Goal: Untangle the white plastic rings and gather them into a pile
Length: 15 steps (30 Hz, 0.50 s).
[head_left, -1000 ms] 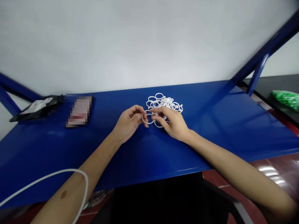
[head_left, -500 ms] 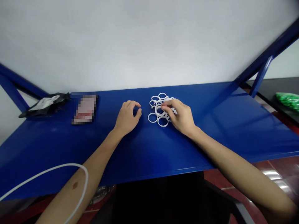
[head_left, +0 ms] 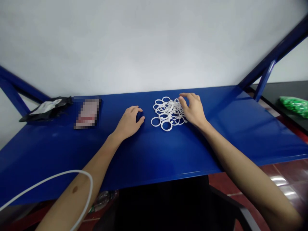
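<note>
A loose pile of thin white plastic curtain rings (head_left: 166, 125), several with small eyelets, lies on the blue table (head_left: 149, 157). My right hand (head_left: 193, 109) is at the pile's right edge, its thumb and forefinger a little apart and nothing visible between them. Whether its fingertips touch the rings there, I cannot tell. To the left of the pile my left hand (head_left: 130, 122) rests low over the tabletop, fingers loosely stretched and thumb apart, holding nothing. A gap of bare blue surface separates it from the nearest ring.
A black plastic bag with a white label (head_left: 47, 107) lies at the back left, beside a blurred flat packet (head_left: 87, 114). A white cable (head_left: 48, 178) loops over my left forearm. Blue braces (head_left: 264, 80) flank the table. Green packaged goods (head_left: 295, 106) sit at the far right.
My right hand has moved from over the rings to the pile's right side, and its pinch has loosened. More of the rings shows. My left hand has shifted slightly left.
</note>
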Tool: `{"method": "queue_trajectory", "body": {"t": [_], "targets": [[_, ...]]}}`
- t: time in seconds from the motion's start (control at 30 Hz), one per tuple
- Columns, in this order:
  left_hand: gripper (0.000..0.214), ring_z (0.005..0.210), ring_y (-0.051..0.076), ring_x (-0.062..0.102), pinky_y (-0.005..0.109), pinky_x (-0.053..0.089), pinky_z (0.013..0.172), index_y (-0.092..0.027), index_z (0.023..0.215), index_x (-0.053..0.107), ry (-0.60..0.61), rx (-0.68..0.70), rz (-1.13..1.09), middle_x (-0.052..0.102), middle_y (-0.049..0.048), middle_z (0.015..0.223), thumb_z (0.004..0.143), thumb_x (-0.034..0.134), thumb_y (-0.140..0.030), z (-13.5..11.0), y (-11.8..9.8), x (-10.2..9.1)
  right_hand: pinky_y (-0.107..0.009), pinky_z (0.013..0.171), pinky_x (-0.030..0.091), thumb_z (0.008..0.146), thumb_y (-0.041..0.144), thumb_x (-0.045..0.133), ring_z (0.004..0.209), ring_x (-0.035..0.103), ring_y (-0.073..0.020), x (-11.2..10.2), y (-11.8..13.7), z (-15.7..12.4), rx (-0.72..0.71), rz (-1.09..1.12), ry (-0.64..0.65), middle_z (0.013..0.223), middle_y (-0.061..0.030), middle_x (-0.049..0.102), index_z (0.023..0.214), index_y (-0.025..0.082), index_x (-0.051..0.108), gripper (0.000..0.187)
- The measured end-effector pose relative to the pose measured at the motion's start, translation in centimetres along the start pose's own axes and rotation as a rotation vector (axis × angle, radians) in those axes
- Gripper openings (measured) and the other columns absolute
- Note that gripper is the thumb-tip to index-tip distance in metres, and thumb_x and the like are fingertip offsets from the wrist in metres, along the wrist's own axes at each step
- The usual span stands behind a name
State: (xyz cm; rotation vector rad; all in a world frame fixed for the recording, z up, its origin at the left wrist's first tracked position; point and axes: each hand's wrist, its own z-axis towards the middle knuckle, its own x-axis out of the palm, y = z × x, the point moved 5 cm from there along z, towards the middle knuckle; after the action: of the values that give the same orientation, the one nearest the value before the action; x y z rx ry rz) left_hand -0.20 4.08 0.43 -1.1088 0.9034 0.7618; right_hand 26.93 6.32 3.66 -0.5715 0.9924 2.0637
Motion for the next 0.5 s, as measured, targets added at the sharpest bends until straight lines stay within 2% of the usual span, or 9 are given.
{"method": "queue_trajectory", "body": {"t": [0.1,0.17,0.27,0.37,0.5], "targets": [[0.031,0.139,0.031,0.044,0.051,0.034,0.117,-0.013,0.120,0.060,0.020,-0.006,-0.002,0.053,0.0178,0.143,0.095,0.055,-0.031,0.0,0.2,-0.2,-0.056,0.102,0.045,0.102,0.052,0.038,0.111,0.063,-0.0316,1.0,-1.4,0.0,0.082,0.017,0.070,0.115,-0.0154,0.073,0.113,0.016,0.069,0.049],[0.030,0.138,0.031,0.045,0.051,0.035,0.116,-0.015,0.119,0.060,0.030,0.016,0.002,0.054,0.0167,0.142,0.095,0.055,-0.032,0.0,0.1,-0.2,-0.057,0.103,0.045,0.102,0.056,0.035,0.115,0.062,-0.0324,1.4,-1.2,-0.3,0.082,0.030,0.104,0.119,-0.0161,0.071,0.118,0.016,0.068,0.054],[0.030,0.136,0.031,0.046,0.050,0.037,0.115,-0.015,0.120,0.060,0.029,0.051,0.023,0.054,0.0165,0.141,0.096,0.053,-0.032,-0.1,-0.1,-0.2,-0.059,0.108,0.042,0.100,0.063,0.036,0.130,0.052,-0.0347,1.4,0.4,-0.9,-0.005,0.002,0.132,0.136,-0.0172,0.062,0.132,0.016,0.061,0.062],[0.030,0.134,0.030,0.048,0.049,0.039,0.113,-0.016,0.120,0.060,0.011,0.063,0.032,0.055,0.0158,0.140,0.096,0.053,-0.032,-0.2,-0.1,0.0,-0.061,0.117,0.031,0.097,0.068,0.038,0.145,0.037,-0.0352,1.5,2.3,-1.3,-0.123,-0.060,0.184,0.152,-0.0155,0.047,0.144,0.018,0.051,0.070],[0.028,0.134,0.030,0.049,0.049,0.041,0.112,-0.017,0.118,0.060,-0.008,0.070,0.040,0.056,0.0146,0.138,0.095,0.053,-0.033,-0.1,0.0,0.1,-0.063,0.122,0.022,0.094,0.071,0.044,0.151,0.026,-0.0365,2.8,3.4,-1.9,-0.213,-0.153,0.350,0.158,-0.0102,0.040,0.148,0.023,0.048,0.072]]}}
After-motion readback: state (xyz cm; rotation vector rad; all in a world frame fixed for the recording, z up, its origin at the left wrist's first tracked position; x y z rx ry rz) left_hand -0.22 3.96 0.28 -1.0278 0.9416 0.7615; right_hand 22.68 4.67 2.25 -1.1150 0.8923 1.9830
